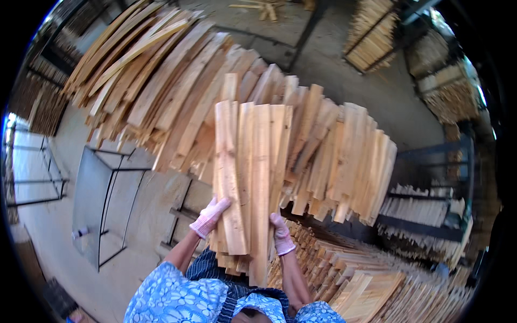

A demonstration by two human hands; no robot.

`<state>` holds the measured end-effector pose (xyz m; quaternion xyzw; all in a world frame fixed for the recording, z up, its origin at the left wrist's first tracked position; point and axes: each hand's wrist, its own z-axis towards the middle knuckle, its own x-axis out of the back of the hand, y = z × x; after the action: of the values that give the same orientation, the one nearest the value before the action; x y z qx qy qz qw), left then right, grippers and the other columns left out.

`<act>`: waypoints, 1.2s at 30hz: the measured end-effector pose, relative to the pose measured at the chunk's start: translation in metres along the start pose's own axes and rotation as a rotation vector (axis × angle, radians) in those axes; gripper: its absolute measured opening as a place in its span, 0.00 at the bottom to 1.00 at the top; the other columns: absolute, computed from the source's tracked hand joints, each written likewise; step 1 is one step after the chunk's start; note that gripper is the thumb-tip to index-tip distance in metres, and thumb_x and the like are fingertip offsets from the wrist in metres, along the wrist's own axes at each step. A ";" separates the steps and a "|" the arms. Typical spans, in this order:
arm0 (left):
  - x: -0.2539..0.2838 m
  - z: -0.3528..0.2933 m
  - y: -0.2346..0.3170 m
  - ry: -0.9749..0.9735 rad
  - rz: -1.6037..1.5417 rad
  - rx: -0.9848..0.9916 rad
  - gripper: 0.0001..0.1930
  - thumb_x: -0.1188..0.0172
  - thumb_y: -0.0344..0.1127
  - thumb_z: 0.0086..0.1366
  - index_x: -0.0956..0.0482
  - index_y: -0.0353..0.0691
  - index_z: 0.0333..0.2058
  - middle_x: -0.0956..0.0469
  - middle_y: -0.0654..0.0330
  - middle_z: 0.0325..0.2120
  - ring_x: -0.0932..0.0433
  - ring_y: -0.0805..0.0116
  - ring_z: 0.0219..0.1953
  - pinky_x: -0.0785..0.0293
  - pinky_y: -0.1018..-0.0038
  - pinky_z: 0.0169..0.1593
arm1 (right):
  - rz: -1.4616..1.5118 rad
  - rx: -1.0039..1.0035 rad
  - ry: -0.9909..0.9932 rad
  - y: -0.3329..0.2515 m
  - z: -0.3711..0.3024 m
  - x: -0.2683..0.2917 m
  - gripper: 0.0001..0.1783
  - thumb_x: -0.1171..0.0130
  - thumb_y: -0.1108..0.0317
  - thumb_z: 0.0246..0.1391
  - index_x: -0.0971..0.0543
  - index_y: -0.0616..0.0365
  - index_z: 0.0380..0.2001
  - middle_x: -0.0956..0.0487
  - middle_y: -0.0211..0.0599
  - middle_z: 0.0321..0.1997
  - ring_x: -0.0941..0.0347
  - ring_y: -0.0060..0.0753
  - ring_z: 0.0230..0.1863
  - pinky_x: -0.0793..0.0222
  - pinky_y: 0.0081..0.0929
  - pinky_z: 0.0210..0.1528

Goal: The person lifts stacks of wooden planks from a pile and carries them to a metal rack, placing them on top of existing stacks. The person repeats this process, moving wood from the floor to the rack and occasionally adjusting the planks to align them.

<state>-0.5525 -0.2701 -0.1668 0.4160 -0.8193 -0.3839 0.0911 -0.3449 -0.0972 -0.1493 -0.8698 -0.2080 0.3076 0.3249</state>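
Between my two gloved hands is a bundle of long, narrow wooden boards, held together in front of my body. My left hand, in a pale pink knit glove, grips the left edge of the bundle with its fingers mostly out of sight beneath. On the opposite edge, my right hand clasps the boards, its thumb up along the side. One board lies slightly askew on top. The far ends of the bundle overlap a long row of stacked boards just beyond.
Lower right, more stacked wood comes close to my right arm. A metal-framed table with a grey sheet top stands at the left. Racks of pale strips are on the right, and a wood pile stands farther back on the concrete floor.
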 end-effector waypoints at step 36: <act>-0.520 -0.395 -0.154 -1.063 1.751 -0.963 0.61 0.39 0.74 0.53 0.56 0.42 0.74 0.52 0.33 0.71 0.49 0.35 0.73 0.44 0.53 0.71 | -0.213 0.261 1.655 0.108 -0.527 0.239 0.57 0.32 0.51 0.52 0.52 0.72 0.72 0.43 0.65 0.74 0.47 0.56 0.76 0.50 0.35 0.75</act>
<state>0.0587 -0.1529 0.0854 -0.5950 -0.5305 -0.5919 0.1196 0.1991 -0.2695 -0.0040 -0.7458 0.0532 -0.4398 0.4975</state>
